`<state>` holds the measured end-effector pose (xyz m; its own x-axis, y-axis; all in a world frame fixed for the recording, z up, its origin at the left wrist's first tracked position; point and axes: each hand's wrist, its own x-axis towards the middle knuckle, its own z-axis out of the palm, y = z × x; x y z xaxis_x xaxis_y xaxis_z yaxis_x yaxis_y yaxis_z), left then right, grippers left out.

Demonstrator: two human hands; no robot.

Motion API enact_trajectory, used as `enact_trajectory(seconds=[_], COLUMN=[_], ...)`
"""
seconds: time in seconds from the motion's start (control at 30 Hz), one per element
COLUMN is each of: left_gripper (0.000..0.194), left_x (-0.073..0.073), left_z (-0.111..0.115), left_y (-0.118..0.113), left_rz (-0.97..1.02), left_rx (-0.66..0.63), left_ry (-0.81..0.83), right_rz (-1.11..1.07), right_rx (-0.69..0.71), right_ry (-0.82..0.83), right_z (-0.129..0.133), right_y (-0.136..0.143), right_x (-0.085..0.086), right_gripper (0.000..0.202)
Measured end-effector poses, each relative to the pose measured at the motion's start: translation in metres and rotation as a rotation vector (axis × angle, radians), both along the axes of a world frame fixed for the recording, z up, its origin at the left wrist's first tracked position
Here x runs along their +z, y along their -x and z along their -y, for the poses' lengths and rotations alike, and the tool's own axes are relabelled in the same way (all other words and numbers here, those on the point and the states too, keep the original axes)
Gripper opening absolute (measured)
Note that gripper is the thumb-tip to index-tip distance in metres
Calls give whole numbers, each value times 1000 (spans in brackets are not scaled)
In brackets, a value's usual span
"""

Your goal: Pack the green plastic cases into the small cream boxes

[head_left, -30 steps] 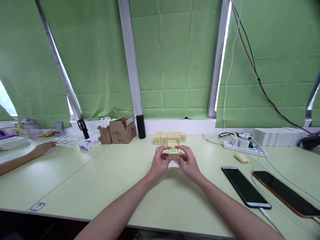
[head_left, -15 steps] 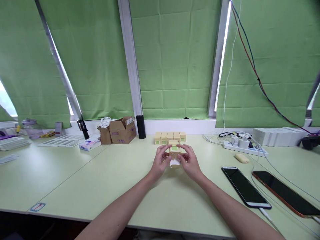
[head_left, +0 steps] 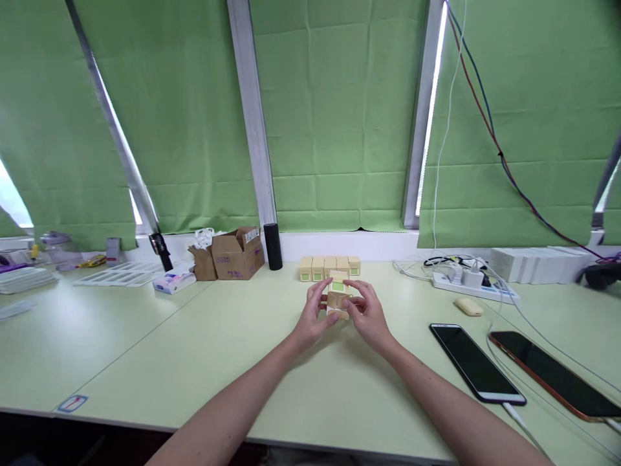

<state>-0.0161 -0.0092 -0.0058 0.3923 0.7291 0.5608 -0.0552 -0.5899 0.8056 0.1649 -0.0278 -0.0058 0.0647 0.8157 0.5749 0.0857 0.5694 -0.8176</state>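
Between both hands is a small tan cardboard box (head_left: 337, 299) with a green window and an unfolded flap at its near end. My left hand (head_left: 313, 317) grips its left side, the thumb at the near flap and the fingers along the side. On the right side, my right hand (head_left: 367, 313) holds it with the thumb on the front face and the index finger at the top. Just beyond, a row of several similar small tan boxes (head_left: 324, 266) stands on the table; some show green windows.
Two phones (head_left: 475, 362) with cables lie at right, near a cream earbud case (head_left: 468, 307) and a white power strip (head_left: 475, 288). White boxes (head_left: 538, 265) stand behind. At back left are an open carton (head_left: 237, 257), a black cylinder (head_left: 273, 246) and a tissue pack (head_left: 173, 279).
The flap at the box's near end has been folded up toward the box. My left thumb has moved down and right onto it; my right hand stays nearly in place.
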Motion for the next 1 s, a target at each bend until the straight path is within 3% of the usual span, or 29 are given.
enact_trajectory(seconds=[0.4, 1.0], left_gripper=[63, 53], left_x=[4, 0], left_z=[1, -5], left_y=[-2, -1], left_rz=[115, 146], left_rx=[18, 40], left_ry=[108, 113], right_rz=[-6, 1], right_rx=[115, 171], right_ry=[-42, -77], right_z=[1, 4], right_y=[0, -1], right_x=[-2, 0], right_gripper=[36, 38])
